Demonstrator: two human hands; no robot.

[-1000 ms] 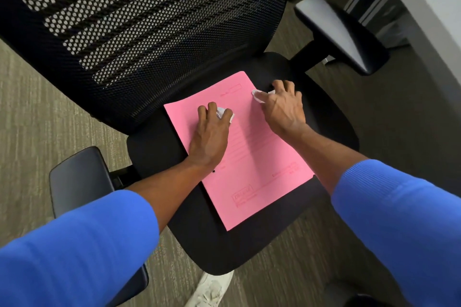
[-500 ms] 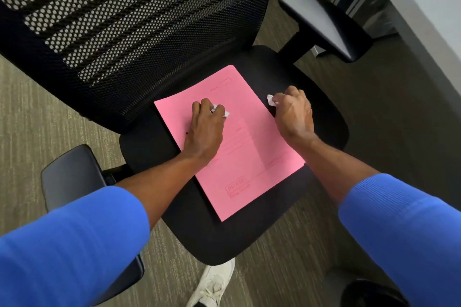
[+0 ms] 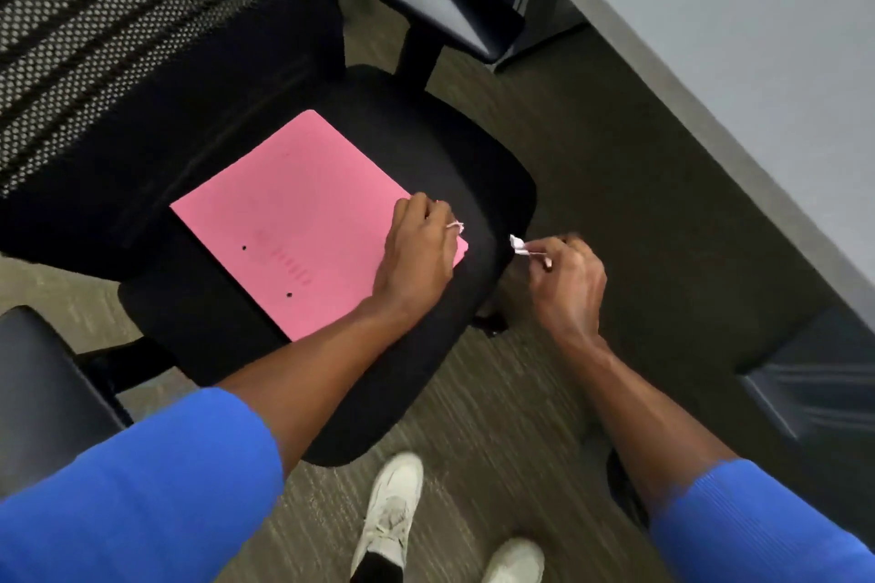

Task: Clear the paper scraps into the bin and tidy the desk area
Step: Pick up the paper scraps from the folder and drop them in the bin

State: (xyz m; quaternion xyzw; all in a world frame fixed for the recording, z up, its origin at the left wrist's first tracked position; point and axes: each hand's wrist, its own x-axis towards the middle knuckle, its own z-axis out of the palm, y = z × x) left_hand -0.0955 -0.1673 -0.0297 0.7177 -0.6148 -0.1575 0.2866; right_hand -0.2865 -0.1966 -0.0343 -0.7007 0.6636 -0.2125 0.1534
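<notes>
White paper scrap (image 3: 518, 245) in right hand (image 3: 568, 279)

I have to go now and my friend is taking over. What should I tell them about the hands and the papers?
Left hand: resting on the right corner of the pink folder, fingers closed on a small white scrap.
Right hand: off the seat's right edge, over the carpet, pinching another white scrap.
The folder lies flat on the black chair seat.
Done: no loose scraps show on the folder or seat.
Left: drop both scraps in the bin, which is not in view, then put the folder away.
</notes>
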